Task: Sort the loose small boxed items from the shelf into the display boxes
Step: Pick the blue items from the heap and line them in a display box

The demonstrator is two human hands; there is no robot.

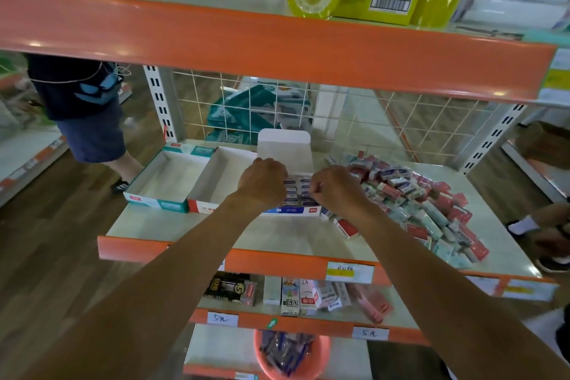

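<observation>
**A:** Where are our hands?

**B:** Our left hand [262,182] and right hand [336,191] are knuckles-up over the blue display box [293,210]. The fingers curl down onto the rows of small boxes [300,191] packed inside. We cannot tell whether either hand grips one.

**A:** And around them?

**B:** The loose pile [425,203] lies on the shelf [191,225], just right of that box. To its left stand a red display box [216,176] and a teal display box [163,176], both open-topped with white insides.
</observation>
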